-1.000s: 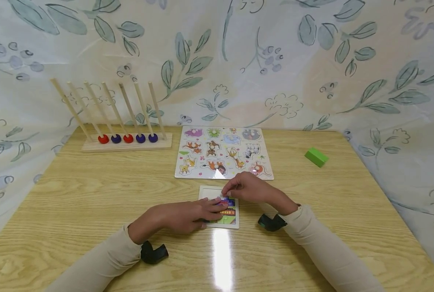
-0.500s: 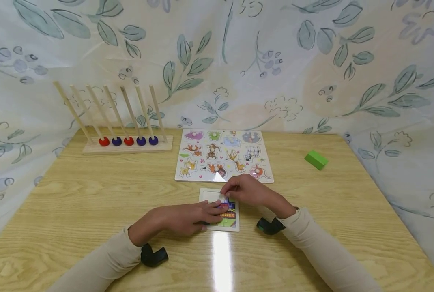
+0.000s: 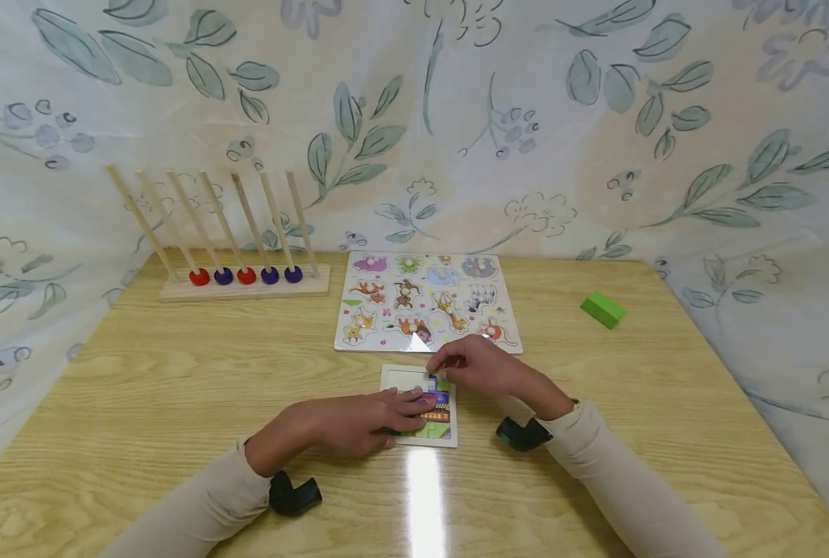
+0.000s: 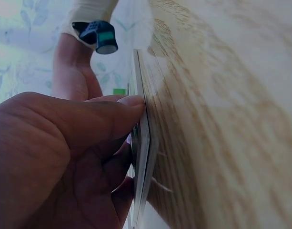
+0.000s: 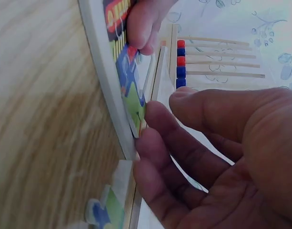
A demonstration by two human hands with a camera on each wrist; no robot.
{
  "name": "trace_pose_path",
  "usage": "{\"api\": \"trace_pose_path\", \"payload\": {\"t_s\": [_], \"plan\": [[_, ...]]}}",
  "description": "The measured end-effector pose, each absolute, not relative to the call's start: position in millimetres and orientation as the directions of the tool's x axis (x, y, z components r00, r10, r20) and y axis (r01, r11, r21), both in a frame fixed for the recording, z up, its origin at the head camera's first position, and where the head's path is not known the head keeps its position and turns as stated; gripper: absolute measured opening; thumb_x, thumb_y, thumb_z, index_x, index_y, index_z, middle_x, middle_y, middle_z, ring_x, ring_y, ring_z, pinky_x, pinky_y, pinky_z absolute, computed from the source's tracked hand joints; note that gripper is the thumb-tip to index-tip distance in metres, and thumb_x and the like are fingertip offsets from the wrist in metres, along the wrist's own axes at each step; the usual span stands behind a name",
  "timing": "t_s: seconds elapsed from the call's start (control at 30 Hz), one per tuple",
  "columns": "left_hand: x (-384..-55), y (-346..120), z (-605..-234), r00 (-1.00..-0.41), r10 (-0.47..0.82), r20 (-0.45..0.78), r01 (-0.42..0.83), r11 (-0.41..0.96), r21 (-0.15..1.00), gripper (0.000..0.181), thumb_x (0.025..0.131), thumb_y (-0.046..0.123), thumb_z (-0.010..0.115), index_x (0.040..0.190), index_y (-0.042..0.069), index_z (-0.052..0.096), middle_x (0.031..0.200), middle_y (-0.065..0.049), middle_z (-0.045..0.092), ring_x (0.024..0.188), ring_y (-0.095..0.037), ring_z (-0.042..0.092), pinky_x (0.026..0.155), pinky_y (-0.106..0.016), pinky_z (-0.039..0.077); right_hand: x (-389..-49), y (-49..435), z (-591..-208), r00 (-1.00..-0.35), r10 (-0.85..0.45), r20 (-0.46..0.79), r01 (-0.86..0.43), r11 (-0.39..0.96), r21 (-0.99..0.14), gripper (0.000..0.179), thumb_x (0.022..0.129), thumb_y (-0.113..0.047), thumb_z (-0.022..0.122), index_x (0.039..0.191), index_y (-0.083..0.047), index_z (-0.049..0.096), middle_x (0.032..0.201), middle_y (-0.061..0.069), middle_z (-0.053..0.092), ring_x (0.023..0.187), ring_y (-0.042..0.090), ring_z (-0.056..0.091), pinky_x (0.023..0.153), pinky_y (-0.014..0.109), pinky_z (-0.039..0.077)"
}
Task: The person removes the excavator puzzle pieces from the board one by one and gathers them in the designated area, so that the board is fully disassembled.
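Note:
A small framed jigsaw puzzle [image 3: 442,443] lies on the table with colourful pieces in it; its upper left part shows bare tray. My left hand [image 3: 362,422] lies over the puzzle's left side, fingers stretched across the pieces. In the left wrist view, the thumb [image 4: 129,107] touches the edge of the frame. My right hand [image 3: 484,368] is at the puzzle's upper right corner, its curled fingertips holding a green and blue puzzle piece [image 5: 133,102] at its edge. That piece looks slightly tilted. Another blue and green piece [image 5: 110,210] shows low in the right wrist view.
Behind the puzzle lies an animal knob board [image 3: 428,302]. At the back left stands a wooden peg rack [image 3: 247,291] with red and blue beads. A green block [image 3: 603,310] sits at the right. Patterned cloth [image 3: 414,116] hangs behind the table [image 3: 212,372].
My right fingertips have shifted slightly right at the puzzle's upper corner, and more of the blue piece shows beside them. The left hand stays on the puzzle. The head view has tilted slightly upward.

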State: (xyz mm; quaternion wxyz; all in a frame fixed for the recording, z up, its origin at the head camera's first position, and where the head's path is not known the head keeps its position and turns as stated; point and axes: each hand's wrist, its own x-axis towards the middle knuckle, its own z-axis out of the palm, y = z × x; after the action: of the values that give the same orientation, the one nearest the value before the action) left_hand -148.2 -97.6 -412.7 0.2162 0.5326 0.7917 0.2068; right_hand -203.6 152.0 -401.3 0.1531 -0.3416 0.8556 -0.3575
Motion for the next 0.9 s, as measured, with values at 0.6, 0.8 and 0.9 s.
{"api": "trace_pose_path", "payload": {"t_s": [0.6, 0.8, 0.9], "plan": [[-148.3, -96.7, -409.0, -0.343, 0.929, -0.138, 0.756, 0.361, 0.546, 0.061, 0.094, -0.006, 0.049, 0.152, 0.008, 0.035, 0.158, -0.011, 0.023, 0.146, -0.030, 0.012, 0.117, -0.047, 0.013, -199.1, 149.8, -403.8, -0.720, -0.693, 0.045, -0.515, 0.488, -0.705, 0.020, 0.092, 0.005, 0.061, 0.105, -0.005, 0.072, 0.103, 0.002, 0.069, 0.093, 0.014, 0.061, 0.077, 0.029, 0.052], [-148.7, -96.7, -410.2, -0.344, 0.929, -0.136, 0.755, 0.359, 0.549, 0.060, 0.095, -0.006, 0.048, 0.152, 0.008, 0.035, 0.159, -0.010, 0.023, 0.146, -0.030, 0.012, 0.117, -0.047, 0.013, -200.1, 149.5, -404.5, -0.716, -0.696, 0.053, -0.491, 0.450, -0.746, 0.019, 0.091, 0.007, 0.061, 0.104, -0.003, 0.071, 0.102, 0.004, 0.069, 0.093, 0.015, 0.063, 0.078, 0.028, 0.053], [-149.1, -96.9, -411.2, -0.344, 0.929, -0.138, 0.754, 0.361, 0.549, 0.061, 0.095, -0.006, 0.048, 0.152, 0.009, 0.034, 0.159, -0.010, 0.023, 0.146, -0.030, 0.012, 0.117, -0.046, 0.013, -200.7, 149.0, -404.0, -0.710, -0.704, 0.027, -0.461, 0.436, -0.773, 0.019, 0.092, 0.006, 0.061, 0.106, -0.001, 0.071, 0.104, 0.006, 0.069, 0.096, 0.016, 0.064, 0.081, 0.028, 0.053]]}}
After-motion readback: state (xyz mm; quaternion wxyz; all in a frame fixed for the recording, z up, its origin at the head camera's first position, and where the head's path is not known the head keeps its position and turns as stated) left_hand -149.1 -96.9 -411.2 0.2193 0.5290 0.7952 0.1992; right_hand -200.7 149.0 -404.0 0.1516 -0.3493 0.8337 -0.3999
